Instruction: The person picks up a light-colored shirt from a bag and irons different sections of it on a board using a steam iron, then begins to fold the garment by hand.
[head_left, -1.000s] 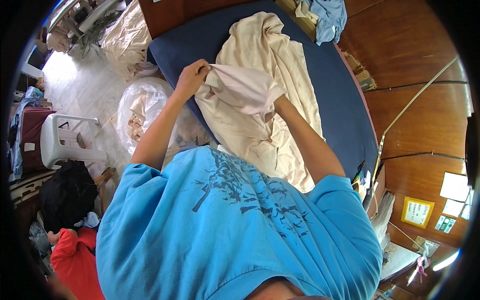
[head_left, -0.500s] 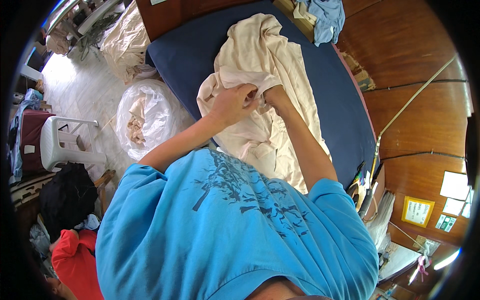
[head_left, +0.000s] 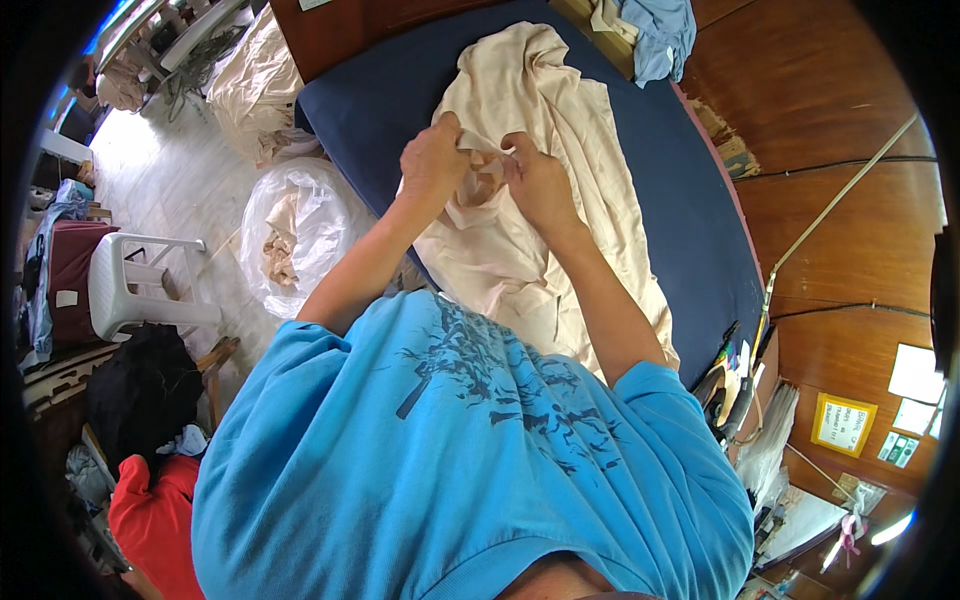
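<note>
A large cream cloth [head_left: 560, 170] lies rumpled across a dark blue padded table [head_left: 680, 200]. My left hand [head_left: 432, 160] and my right hand [head_left: 535, 180] are close together above the cloth's near part. Both pinch a bunched fold of the cream cloth between them. My forearms reach forward from my blue shirt, which fills the lower part of the view.
A clear plastic bag of pale cloth [head_left: 295, 230] sits on the floor left of the table. A white plastic chair [head_left: 140, 290] stands further left. More cream fabric [head_left: 250, 85] is heaped at the top left. A light blue garment [head_left: 660, 35] lies at the table's far end.
My hands came together from a wide spread and moved forward over the table, bunching the cloth's fold between them.
</note>
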